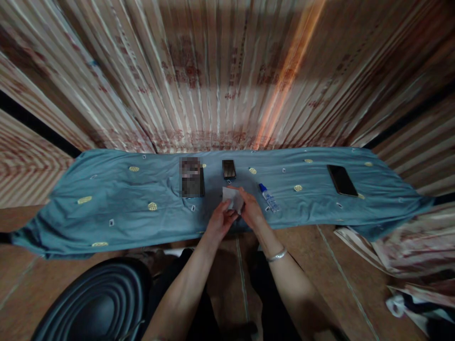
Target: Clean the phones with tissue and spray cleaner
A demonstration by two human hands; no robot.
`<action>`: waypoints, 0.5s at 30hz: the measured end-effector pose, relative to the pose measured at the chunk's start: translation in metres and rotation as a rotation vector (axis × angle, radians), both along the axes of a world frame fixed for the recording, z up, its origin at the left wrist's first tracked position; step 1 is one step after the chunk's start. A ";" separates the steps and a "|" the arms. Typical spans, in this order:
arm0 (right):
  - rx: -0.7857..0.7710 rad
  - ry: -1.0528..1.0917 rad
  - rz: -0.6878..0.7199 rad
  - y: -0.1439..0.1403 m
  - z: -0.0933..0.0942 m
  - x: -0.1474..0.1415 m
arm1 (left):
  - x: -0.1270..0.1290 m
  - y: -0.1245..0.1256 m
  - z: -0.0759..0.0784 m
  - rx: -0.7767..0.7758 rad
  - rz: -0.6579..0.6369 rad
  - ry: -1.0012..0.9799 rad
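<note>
Both my hands meet over the front edge of a table covered with a blue patterned cloth (117,199). Together my left hand (221,220) and my right hand (250,208) hold a small white piece of paper or cloth (232,197), pinched between the fingers. A silver bracelet sits on my right wrist. Just beyond the hands lies a small dark phone (229,169). Close to the right of my right hand lies a small white bottle with a blue cap (269,197).
A blurred-out dark rectangle (192,177) lies left of the small phone. A larger black phone (341,180) lies far right on the cloth. A black stool (95,303) stands at lower left. Striped curtains hang behind; bags lie on the floor at lower right.
</note>
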State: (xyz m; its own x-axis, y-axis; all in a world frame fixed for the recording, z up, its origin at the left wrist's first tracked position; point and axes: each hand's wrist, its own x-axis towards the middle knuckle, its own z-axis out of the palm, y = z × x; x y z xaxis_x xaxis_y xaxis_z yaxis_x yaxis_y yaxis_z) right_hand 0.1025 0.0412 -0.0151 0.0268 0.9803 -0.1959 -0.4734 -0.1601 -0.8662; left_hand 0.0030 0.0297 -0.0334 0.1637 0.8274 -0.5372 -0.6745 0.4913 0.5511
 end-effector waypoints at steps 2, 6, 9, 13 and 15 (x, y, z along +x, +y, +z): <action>0.043 -0.096 0.010 -0.002 0.000 0.002 | -0.002 -0.001 -0.002 0.026 -0.020 0.022; 0.111 -0.262 0.007 -0.003 0.000 0.014 | -0.004 -0.004 0.006 0.024 -0.006 0.013; 0.149 -0.420 -0.118 0.001 -0.002 0.035 | -0.005 -0.007 0.015 0.024 -0.003 0.012; 0.238 -0.887 -0.327 0.010 -0.014 0.074 | -0.010 -0.013 0.020 0.036 -0.010 0.045; 0.250 -1.151 -0.355 0.014 -0.021 0.091 | -0.013 -0.017 0.021 0.057 -0.015 0.067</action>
State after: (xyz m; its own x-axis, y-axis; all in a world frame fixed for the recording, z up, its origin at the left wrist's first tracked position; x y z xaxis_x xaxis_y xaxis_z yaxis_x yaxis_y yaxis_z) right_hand 0.1940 0.0553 -0.0365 0.3322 0.8906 0.3106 0.6035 0.0524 -0.7956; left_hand -0.0095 0.0131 -0.0127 0.1419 0.8544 -0.4999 -0.6278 0.4681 0.6219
